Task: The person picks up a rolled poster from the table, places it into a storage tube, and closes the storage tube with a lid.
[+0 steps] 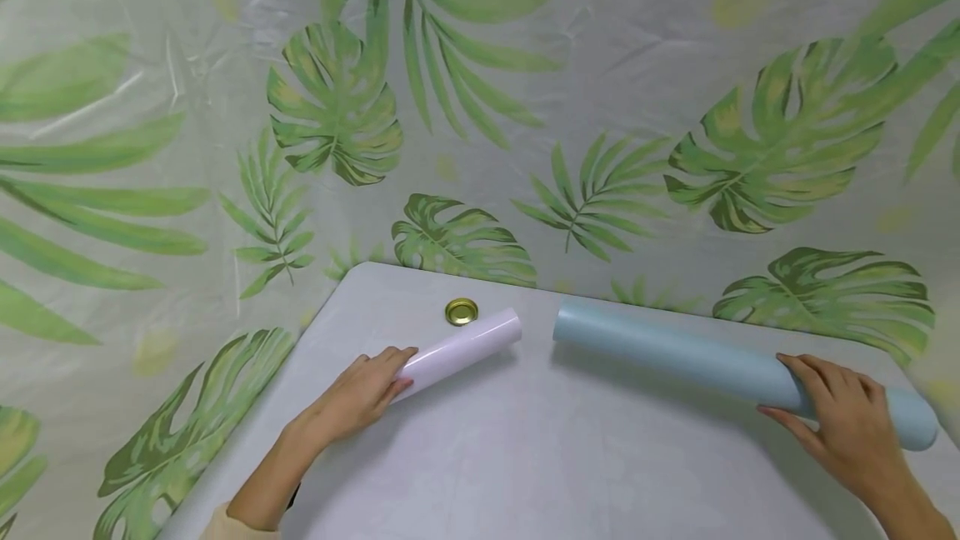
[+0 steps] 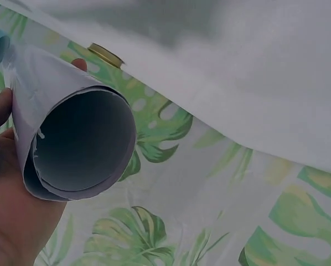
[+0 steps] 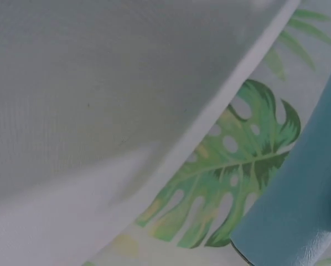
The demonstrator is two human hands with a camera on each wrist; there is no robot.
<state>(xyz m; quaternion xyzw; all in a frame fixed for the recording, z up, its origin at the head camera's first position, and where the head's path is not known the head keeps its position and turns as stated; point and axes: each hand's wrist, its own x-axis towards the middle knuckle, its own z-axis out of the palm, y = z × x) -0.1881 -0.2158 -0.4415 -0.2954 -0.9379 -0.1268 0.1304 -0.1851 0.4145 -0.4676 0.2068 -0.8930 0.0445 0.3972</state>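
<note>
My left hand point(image 1: 365, 390) grips the near end of a glossy pale lavender rolled sheet point(image 1: 468, 346), holding it aslant above the white table. In the left wrist view the open end of this roll point(image 2: 28, 94) shows a hollow inside and overlapping sheet edges. On the right, my right hand point(image 1: 855, 419) holds a longer light blue roll point(image 1: 675, 354) near its right end, thumb below and fingers over the top. The far ends of the two rolls point towards each other with a gap between them. Only part of the blue roll point(image 3: 298, 205) appears in the right wrist view.
A small round gold-coloured lid-like piece point(image 1: 461, 312) lies near the back edge of the white table point(image 1: 562, 457), just behind the lavender roll. Beyond the table edges, a leaf-patterned plastic sheet point(image 1: 480, 165) fills the background.
</note>
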